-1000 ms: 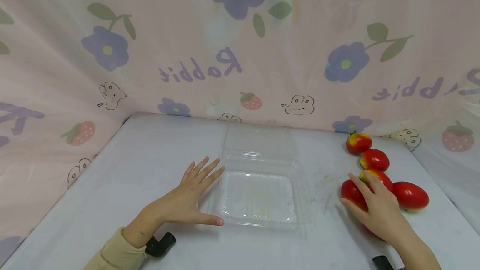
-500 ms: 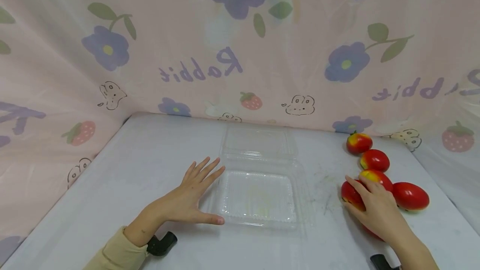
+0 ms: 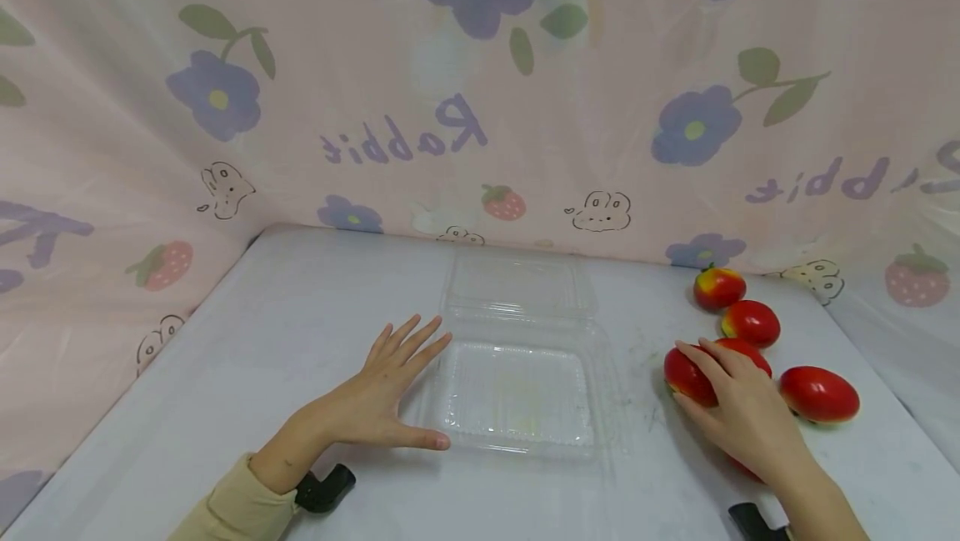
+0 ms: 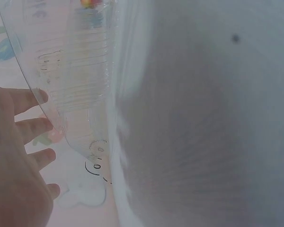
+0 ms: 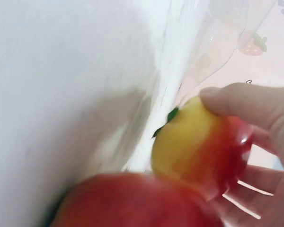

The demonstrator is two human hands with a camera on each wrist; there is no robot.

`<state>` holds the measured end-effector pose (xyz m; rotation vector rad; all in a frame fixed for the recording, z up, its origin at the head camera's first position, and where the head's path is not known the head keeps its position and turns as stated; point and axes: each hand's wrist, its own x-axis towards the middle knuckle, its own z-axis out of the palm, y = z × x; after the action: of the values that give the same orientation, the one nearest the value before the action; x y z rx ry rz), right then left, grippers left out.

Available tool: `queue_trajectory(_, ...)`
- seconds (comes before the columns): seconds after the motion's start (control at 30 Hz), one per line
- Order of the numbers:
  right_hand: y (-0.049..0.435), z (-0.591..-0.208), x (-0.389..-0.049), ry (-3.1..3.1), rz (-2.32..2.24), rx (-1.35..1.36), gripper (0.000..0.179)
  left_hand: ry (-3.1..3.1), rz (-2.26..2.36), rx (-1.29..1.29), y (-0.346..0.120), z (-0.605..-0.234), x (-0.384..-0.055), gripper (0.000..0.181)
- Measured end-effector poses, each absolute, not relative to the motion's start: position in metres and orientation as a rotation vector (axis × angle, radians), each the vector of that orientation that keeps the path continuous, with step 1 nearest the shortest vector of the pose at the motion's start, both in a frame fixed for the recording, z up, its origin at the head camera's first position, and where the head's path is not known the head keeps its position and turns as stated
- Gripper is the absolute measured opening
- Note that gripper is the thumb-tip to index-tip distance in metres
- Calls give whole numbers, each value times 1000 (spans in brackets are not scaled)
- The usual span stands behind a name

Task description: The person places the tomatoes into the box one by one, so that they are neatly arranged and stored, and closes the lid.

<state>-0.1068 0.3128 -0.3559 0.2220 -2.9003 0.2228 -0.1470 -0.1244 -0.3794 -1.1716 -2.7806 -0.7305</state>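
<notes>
Fingers of my right hand (image 3: 746, 416) curl round a glossy red-and-yellow mango (image 3: 688, 376). In the right wrist view the mango (image 5: 194, 146) shows a yellow end with a small green stem leaf, the thumb pressing its upper side and the fingers behind it. Another red mango (image 5: 137, 203) fills the bottom of that view, close to the held one. My left hand (image 3: 371, 399) is spread with straight fingers at the left side of a clear plastic clamshell box (image 3: 517, 449). In the left wrist view, the fingers (image 4: 33, 127) overlap the box's transparent edge.
More mangoes lie at the right: one beyond the right hand (image 3: 750, 353), one to its right (image 3: 819, 395), and a far pair (image 3: 752, 324). The box's lid (image 3: 517, 283) lies folded back toward the patterned cloth (image 3: 555, 141). Black wrist mounts (image 3: 326, 488) show under both wrists.
My right hand has closed round the near mango and shifted it slightly left and away from me, opening a gap to the mango at the right. The left hand has stayed in place.
</notes>
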Motion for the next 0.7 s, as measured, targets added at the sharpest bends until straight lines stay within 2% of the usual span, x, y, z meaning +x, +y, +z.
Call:
queue_trajectory(0.33,299,-355,-111,-2688,324,344,76,-2776,-740,-1173,-124,-380,-147,111)
queue_trajectory(0.7,281,-350,-117,-2623,438,355,80,-2786,-729,-1162,-124,-380,-147,111)
